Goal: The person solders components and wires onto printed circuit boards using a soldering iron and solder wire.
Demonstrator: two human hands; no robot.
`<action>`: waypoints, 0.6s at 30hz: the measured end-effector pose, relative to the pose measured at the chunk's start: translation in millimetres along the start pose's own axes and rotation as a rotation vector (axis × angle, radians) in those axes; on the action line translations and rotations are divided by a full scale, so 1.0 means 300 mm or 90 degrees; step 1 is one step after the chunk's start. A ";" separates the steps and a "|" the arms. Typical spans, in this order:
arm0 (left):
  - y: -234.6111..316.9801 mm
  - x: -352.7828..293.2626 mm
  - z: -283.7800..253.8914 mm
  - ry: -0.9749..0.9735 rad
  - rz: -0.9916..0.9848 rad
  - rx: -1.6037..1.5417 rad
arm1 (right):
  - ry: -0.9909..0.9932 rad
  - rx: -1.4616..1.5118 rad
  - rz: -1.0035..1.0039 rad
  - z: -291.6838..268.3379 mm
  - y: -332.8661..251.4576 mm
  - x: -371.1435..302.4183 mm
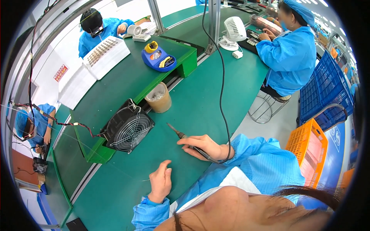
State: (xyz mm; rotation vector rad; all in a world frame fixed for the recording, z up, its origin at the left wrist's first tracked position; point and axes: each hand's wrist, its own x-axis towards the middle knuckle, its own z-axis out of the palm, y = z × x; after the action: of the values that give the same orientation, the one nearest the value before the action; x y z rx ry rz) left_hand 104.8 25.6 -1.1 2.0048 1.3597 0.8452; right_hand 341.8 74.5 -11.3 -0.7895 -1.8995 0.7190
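My right hand [207, 147] is closed around the handle of a soldering iron [180, 134]. Its bare tip points up and left, toward the black fan, and its dark cable loops past my wrist and rises overhead. Lower and to the left, my left hand [160, 181] is held over the green bench with curled fingers. A thin solder wire [146, 180] sticks out at its left side; the grip on it is mostly hidden by the fingers. The iron's tip and the wire are well apart.
A black fan with a wire guard [130, 133] leans on the green shelf [127, 86]. Beside it stands a round tub [158, 101]. A blue soldering stand [158, 59], a white tray of small parts [106, 54] and a white fan [234, 30] lie farther off. Several co-workers sit around.
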 end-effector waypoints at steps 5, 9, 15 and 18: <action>0.038 0.044 0.039 -0.062 0.106 0.052 | 0.002 -0.011 -0.001 -0.001 -0.009 0.005; 0.052 0.071 0.062 -0.095 0.134 0.086 | 0.004 -0.003 0.003 -0.002 -0.011 0.003; 0.046 0.073 0.067 -0.059 0.138 0.053 | -0.004 -0.011 0.004 -0.001 -0.011 0.003; 0.054 0.075 0.058 -0.073 0.122 0.039 | -0.006 -0.017 0.004 -0.001 -0.013 0.004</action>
State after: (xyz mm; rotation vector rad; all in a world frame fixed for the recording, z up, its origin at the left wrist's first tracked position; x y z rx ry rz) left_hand 133.8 39.5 4.1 2.2216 1.1576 0.7662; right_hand 340.9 73.2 -7.7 -0.8107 -1.9185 0.7044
